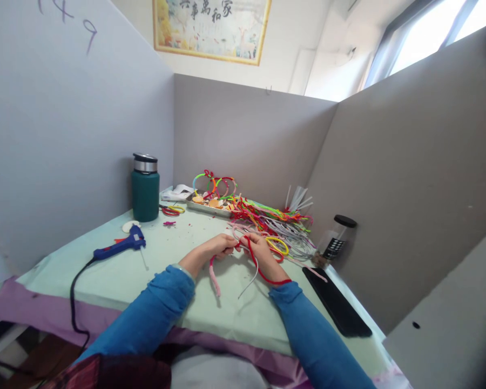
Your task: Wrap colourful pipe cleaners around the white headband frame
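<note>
The left hand (pixel 220 247) and the right hand (pixel 257 246) meet at the middle of the pale green table cover (pixel 117 278), both pinched shut around fuzzy craft stems; the fingertips are too small and bunched to tell which finger presses where. Between them runs a red pipe cleaner (pixel 267 273), which loops from the grip down past the right wrist, while a pink fuzzy pipe cleaner (pixel 214 275) hangs from the left hand toward the person, its lower end lying on the cover. A thin white wire (pixel 249 282) trails below the right hand. Just beyond the hands lies a tangled heap of coloured pipe cleaners (pixel 279 221), its strands hard to separate. To the right lies a black phone (pixel 336 305), with a clear black-lidded jar (pixel 335 240) near it. Well to the left lie a blue glue gun (pixel 119 246) and, farther back, a dark green steel-capped flask (pixel 145 189).
</note>
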A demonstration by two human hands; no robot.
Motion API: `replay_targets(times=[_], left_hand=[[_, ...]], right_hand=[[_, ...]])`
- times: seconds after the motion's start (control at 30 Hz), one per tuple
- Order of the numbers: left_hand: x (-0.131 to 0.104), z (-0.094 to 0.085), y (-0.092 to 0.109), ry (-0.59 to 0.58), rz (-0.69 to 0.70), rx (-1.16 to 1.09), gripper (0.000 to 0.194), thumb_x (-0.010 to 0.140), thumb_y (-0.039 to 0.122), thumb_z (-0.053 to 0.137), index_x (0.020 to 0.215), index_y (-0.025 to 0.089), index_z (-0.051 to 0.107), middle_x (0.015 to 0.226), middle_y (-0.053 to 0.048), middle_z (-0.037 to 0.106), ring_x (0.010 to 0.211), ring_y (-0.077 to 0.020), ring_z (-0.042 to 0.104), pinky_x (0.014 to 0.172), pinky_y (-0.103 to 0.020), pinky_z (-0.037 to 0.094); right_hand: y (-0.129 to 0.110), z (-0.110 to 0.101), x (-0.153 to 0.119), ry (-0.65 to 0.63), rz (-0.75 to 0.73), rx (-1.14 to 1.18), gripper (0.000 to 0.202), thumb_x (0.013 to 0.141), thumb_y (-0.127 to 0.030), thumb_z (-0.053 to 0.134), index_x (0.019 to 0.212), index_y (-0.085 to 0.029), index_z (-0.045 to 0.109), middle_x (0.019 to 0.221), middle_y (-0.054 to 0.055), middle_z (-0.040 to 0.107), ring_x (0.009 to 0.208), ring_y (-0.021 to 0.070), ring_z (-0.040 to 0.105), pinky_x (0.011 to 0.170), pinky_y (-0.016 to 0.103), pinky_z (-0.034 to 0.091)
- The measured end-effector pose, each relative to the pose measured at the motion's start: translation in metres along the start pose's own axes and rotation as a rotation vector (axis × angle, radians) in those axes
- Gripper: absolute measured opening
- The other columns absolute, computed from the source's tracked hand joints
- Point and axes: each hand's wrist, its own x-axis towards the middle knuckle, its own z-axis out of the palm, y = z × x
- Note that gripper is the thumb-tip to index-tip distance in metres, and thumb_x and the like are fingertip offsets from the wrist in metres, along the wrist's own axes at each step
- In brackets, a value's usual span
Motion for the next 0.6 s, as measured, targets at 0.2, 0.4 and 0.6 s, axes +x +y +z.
replay_targets(times=[0.2,0.4,0.6], left_hand=[[-0.005,0.003,0.004,-0.033,0.083,0.06,0.04,0.072,0.054,0.062,0.075,0.015,0.054,0.047,0.01,0.03,0.037,-0.0044,0.019,0.039,-0.021,0.011],[-0.009,0.006,0.007,-0.004,0.209,0.188,0.04,0.072,0.054,0.061,0.072,0.015,0.056,0.047,0.009,0.032,0.04,-0.0054,0.023,0.041,-0.022,0.016],[-0.008,0.004,0.007,0.019,0.165,0.113,0.034,0.071,0.049,0.062,0.072,0.015,0.058,0.045,0.008,0.03,0.04,-0.0058,0.021,0.042,-0.022,0.013]], right_hand=[[-0.011,0.003,-0.002,-0.004,0.145,0.095,0.032,0.069,-0.048,0.066,0.064,-0.018,0.057,0.056,0.0,0.057,0.046,0.0099,0.043,0.045,0.024,0.027],[-0.006,0.005,-0.001,0.035,0.131,0.145,0.03,0.072,-0.044,0.064,0.06,-0.018,0.054,0.053,-0.002,0.055,0.044,0.0083,0.041,0.043,0.023,0.026],[0.002,0.002,0.004,0.072,0.058,0.194,0.033,0.07,-0.05,0.068,0.075,-0.019,0.057,0.057,-0.003,0.054,0.046,0.0097,0.044,0.043,0.022,0.03]])
